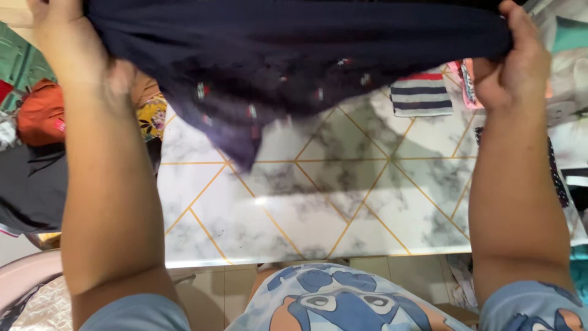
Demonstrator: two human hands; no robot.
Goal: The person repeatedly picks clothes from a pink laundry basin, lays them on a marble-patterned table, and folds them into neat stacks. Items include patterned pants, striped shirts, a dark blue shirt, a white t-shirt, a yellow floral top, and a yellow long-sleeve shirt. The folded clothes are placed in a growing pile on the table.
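I hold a dark navy garment (294, 55) stretched wide in the air above a marble-patterned table (318, 202) with gold lines. My left hand (67, 43) grips its left edge at the top left. My right hand (514, 61) grips its right edge at the top right. The cloth sags in the middle, blurred, with small light specks on it. Its upper part runs out of the frame.
A folded striped cloth (421, 93) lies at the table's far side. Piles of clothes sit left, including an orange piece (40, 113), a yellow floral one (152, 116) and a dark one (30, 184). More fabrics lie right (569, 104). Tiled floor shows below the table's near edge.
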